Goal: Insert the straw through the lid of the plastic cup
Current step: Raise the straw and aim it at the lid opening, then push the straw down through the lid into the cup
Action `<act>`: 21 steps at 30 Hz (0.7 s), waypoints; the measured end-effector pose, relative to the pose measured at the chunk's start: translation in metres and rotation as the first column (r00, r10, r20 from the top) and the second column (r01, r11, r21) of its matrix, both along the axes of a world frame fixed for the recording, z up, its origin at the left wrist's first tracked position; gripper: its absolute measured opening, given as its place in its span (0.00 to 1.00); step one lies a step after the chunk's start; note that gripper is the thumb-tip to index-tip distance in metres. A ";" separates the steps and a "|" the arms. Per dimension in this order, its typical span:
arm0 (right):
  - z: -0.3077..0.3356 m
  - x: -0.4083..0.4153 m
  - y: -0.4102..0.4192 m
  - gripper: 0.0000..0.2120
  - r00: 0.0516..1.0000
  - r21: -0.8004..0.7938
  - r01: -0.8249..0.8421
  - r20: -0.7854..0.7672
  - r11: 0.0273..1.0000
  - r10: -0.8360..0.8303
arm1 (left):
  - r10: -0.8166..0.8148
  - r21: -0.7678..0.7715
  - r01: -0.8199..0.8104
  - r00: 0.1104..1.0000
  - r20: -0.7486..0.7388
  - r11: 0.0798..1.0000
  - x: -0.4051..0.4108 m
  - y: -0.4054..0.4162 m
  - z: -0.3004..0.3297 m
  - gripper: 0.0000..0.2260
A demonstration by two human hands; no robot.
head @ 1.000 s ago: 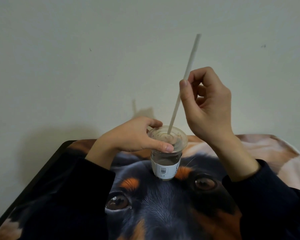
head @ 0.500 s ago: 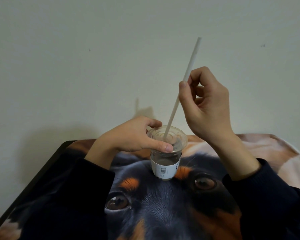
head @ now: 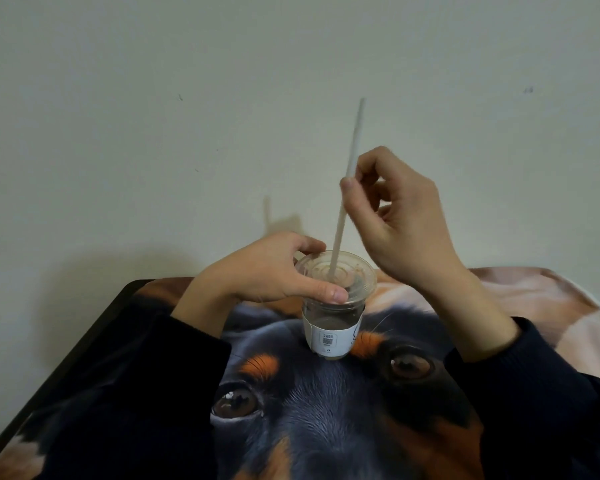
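Head view: straw [head: 347,188] tip at the lid [head: 336,276] centre.
Left hand [head: 264,268] grips the plastic cup [head: 333,323] rim; the cup stands upright on the dog-print cloth [head: 326,410], dark contents low inside. Right hand [head: 402,216] pinches the tilted straw mid-length.
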State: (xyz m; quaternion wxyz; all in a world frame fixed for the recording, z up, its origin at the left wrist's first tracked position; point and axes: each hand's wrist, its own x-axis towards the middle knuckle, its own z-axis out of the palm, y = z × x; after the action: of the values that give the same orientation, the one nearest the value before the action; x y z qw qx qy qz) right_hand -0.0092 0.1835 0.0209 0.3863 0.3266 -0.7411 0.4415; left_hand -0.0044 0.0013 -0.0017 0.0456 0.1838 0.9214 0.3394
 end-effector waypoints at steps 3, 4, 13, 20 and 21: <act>-0.012 -0.004 -0.005 0.06 0.997 0.238 -0.011 0.081 0.971 -0.008 | -0.041 0.067 0.041 0.999 -0.004 0.997 0.002 0.000 0.000 0.27; -0.016 -0.006 -0.006 0.07 0.992 0.300 -0.019 0.125 0.954 -0.019 | -0.044 0.090 0.045 0.999 -0.006 0.995 0.002 0.000 0.000 0.22; -0.013 -0.008 0.005 0.04 0.935 0.429 -0.126 0.353 0.894 -0.038 | -0.090 0.141 0.088 0.996 0.011 0.986 0.004 0.000 0.002 0.20; -0.014 -0.008 0.003 0.10 0.918 0.529 -0.143 0.386 0.837 -0.088 | -0.089 0.161 0.086 0.996 0.013 0.983 0.003 0.000 0.001 0.21; -0.013 -0.008 0.003 0.10 0.917 0.534 -0.145 0.388 0.833 -0.089 | -0.092 0.165 0.088 0.996 0.014 0.982 0.003 0.000 0.000 0.21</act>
State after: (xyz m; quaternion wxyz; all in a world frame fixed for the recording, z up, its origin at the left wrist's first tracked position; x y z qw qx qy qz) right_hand -0.0168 0.1869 0.0078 0.1101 0.3386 -0.8943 0.2710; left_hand -0.0014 0.0010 -0.0014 0.0557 0.2247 0.8805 0.4136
